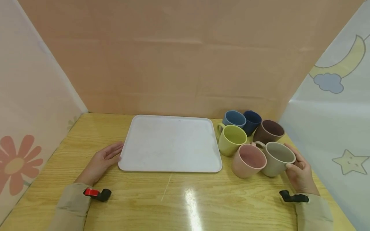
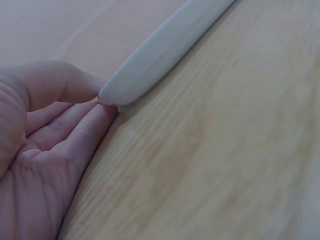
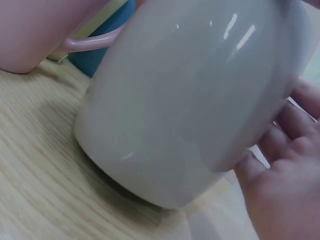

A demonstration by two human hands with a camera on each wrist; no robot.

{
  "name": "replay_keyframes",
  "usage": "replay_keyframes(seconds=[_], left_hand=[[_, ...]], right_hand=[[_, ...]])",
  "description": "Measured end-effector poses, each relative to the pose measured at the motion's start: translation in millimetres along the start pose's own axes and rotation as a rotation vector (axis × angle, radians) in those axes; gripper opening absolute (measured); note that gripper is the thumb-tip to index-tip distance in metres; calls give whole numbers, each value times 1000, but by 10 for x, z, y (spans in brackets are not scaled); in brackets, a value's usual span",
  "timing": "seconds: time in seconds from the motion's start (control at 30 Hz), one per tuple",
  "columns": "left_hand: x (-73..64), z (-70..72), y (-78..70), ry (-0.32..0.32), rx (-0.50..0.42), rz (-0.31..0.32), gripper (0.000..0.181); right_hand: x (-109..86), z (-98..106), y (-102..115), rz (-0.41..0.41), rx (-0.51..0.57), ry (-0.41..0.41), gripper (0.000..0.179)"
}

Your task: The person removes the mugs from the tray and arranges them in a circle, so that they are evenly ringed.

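My left hand (image 1: 99,163) rests at the left edge of a white rectangular tray (image 1: 170,144). In the left wrist view its thumb and fingers pinch the tray rim (image 2: 150,60), fingers low against the wood. At the right, my right hand (image 1: 300,170) grips a grey-beige mug (image 1: 271,163) on its right side, thumb near the rim and fingers round the far wall. That mug's handle points away to the left. In the right wrist view the mug (image 3: 175,115) fills the middle; whether its base touches the table, I cannot tell.
Left of the grey mug stands a pink mug (image 1: 244,166). Behind are a yellow-green mug (image 1: 226,143), a light blue mug (image 1: 228,121), a dark blue mug (image 1: 249,128) and a brown mug (image 1: 261,134). The wooden table (image 1: 138,199) meets decorated walls on both sides.
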State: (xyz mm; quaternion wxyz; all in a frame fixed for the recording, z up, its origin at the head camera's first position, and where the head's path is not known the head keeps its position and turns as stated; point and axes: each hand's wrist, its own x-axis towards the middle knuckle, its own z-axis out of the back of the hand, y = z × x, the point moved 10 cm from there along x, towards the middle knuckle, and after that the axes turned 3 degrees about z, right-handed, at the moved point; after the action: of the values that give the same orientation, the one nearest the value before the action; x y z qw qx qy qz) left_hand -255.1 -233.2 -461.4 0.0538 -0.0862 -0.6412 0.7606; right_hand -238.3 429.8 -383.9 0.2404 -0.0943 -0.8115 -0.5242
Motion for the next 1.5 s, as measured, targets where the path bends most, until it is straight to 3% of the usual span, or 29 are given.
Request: replay_keyframes(seconds=[0.13, 0.27, 0.37, 0.8, 0.9, 0.97, 1.03, 1.23, 1.3, 1.37, 1.5], left_hand=[[5, 0, -19, 3, 1, -16, 69], [1, 18, -23, -5, 14, -8, 69], [-3, 27, -16, -9, 23, 5, 70], [15, -24, -26, 7, -11, -41, 68], [18, -15, -18, -2, -12, -36, 67], [17, -2, -14, -9, -2, -31, 66], [14, 21, -15, -17, 13, -22, 66], [-8, 81, -94, -39, 88, -2, 62], [-3, 94, -156, -40, 130, 13, 60], [31, 82, -249, -32, 157, 16, 59], [95, 96, -564, -91, 211, -16, 52]], right_hand=[[3, -36, -21, 13, 109, 70, 60], [2, -97, -66, 19, 296, 151, 62], [-1, -102, -100, 24, 360, 175, 64], [-28, -101, -167, -14, 295, 180, 66], [-23, -103, -144, -28, 188, 164, 65], [5, -103, -84, -17, 89, 132, 61], [55, -95, 22, 20, -2, 43, 55], [141, -59, 402, 127, -177, -536, 23], [156, -176, 469, 126, -217, -636, 15], [228, -369, 501, 112, -227, -610, 13], [482, -917, 461, 36, -376, -363, 14]])
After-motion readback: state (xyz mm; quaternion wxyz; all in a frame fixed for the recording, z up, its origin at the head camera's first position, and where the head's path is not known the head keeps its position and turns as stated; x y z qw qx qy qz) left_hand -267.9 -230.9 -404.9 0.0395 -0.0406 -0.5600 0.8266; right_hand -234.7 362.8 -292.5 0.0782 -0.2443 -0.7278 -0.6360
